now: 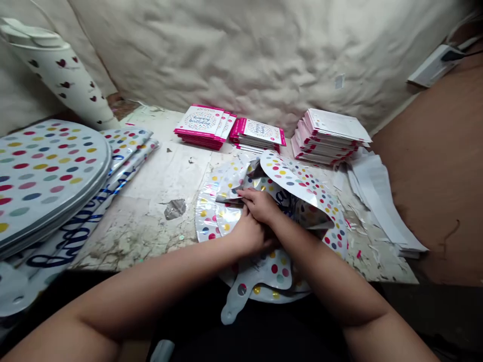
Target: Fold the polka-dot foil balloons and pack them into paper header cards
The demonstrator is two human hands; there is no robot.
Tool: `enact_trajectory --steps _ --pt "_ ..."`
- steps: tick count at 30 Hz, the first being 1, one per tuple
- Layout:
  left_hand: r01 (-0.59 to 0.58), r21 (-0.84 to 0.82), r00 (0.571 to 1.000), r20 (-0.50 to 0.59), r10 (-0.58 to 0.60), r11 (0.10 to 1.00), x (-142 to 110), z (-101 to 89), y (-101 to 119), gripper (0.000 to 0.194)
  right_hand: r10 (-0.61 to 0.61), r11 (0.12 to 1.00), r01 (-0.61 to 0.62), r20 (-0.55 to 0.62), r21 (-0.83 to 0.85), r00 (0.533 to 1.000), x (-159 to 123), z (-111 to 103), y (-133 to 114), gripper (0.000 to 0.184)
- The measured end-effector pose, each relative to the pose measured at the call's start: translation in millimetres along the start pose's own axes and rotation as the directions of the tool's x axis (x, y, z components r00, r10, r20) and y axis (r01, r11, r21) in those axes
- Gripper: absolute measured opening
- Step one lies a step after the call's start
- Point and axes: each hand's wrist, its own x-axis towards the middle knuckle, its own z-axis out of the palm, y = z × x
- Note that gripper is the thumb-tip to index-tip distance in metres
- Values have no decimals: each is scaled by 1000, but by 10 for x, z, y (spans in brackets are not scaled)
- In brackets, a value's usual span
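Note:
A dotted white foil balloon [277, 261], flat and crumpled, lies in front of me on a stack of similar ones. Part of it is folded over, showing silvery foil and dark blue lettering. My right hand [260, 205] crosses over the left and is closed on a folded edge, its fingers pointing left. Just below, my left hand [251, 232] is pressed into the foil with its fingers curled, partly hidden by the right one. The balloon's pale tail [233, 304] with a hole hangs toward my lap.
On the left lies a thick stack of round dotted balloons [49, 176], near a heart-patterned tumbler [64, 75]. Pink-edged "happy birthday" packets [202, 123] stand at the back beside more packets [260, 131] and a taller pile [332, 136]. White paper sheets [381, 201] lie right.

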Motion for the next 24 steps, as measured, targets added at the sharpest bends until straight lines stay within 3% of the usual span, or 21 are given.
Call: enact_trajectory --steps 2,4,6,8,11,16,19,21,24 --pt "9 75 997 79 -15 997 -219 -117 -164 70 -25 999 25 16 -39 1000 -31 53 18 33" --pt "83 132 985 138 -101 988 -387 -202 -308 79 -37 997 37 2 -66 999 -50 86 33 36" --pt "135 151 973 169 -160 979 -481 -254 -414 80 -30 996 28 -24 -83 999 -48 128 29 38" --pt "118 143 972 184 -144 983 -507 -286 -477 81 -17 995 13 -43 -96 999 -24 181 11 38" --pt "42 146 987 150 -64 988 -473 -337 -541 77 -18 992 11 -51 -123 999 24 262 -23 36" --pt "-117 189 993 39 112 975 -302 -470 -788 31 -40 982 26 -74 -186 996 14 298 -86 41" --pt "-182 314 981 -1 192 932 -129 -553 -1009 24 -53 974 38 -65 -224 996 -21 222 -99 46" --pt "-246 378 967 28 254 892 -15 -605 -1109 23 -60 968 47 -48 -245 997 -32 159 -78 39" --pt "-220 428 963 -49 266 877 77 -643 -1072 26 -64 958 44 -62 -283 996 -27 131 -23 25"
